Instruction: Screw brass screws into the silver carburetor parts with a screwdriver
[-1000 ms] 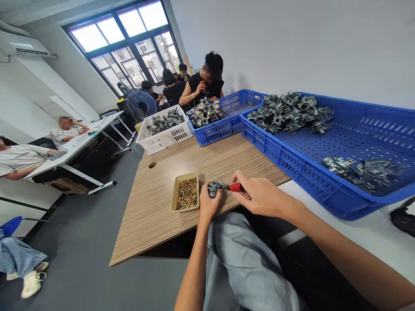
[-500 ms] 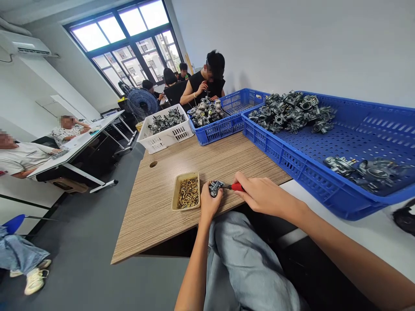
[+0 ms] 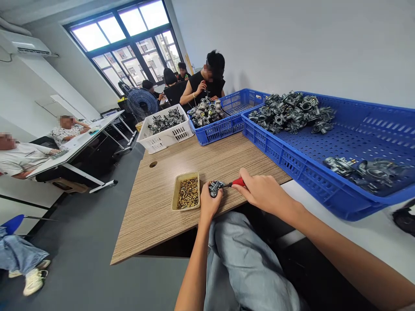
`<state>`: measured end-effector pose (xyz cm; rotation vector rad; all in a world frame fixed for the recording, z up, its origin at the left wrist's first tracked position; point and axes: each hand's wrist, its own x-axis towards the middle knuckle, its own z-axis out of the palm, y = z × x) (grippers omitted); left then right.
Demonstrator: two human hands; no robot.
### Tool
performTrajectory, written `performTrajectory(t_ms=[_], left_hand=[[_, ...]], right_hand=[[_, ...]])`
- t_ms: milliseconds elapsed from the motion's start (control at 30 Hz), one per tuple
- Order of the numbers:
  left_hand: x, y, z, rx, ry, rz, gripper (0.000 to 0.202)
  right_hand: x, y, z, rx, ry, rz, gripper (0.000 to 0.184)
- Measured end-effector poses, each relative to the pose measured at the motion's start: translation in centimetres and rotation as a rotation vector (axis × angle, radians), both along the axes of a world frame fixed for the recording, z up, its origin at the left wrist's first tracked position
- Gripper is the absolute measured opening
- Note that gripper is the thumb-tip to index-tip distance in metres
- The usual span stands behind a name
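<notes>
Workroom with a wood-grain table (image 3: 145, 216). Head view: the left hand (image 3: 209, 205) grips a metal part (image 3: 214, 188) near the table's edge, a tub (image 3: 175, 194) at its nine o'clock. The right hand (image 3: 259, 190) clasps a red-handled tool (image 3: 240, 182), now tilted higher, suggesting a turn or regrip. Its long axis runs from just above three o'clock towards nine (the part's axis is mostly hidden).

The wood-grained table (image 3: 147, 220) carries a small tub (image 3: 175, 195) near its middle, a white basket (image 3: 164, 141) at eleven o'clock and a blue basket (image 3: 218, 134) at one; a larger basket (image 3: 353, 129) borders it at two.
</notes>
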<state>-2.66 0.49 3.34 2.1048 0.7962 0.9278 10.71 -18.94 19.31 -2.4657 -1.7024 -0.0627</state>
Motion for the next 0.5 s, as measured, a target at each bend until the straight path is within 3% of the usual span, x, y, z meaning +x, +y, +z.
performTrajectory(t_ms=[200,367,500], left_hand=[[0.0,0.0,0.1,0.006,-0.001,-0.007,0.034],[0.0,-0.2,0.3,0.015,-0.004,-0.003,0.033],[0.0,-0.1,0.2,0.009,-0.008,-0.009,0.033]], right_hand=[[0.1,0.0,-0.2,0.019,0.009,-0.012,0.041],[0.7,-0.7,-0.3,0.131,0.236,0.179,0.020],[1.1,-1.3,-0.2,0.131,0.339,0.279,0.019]])
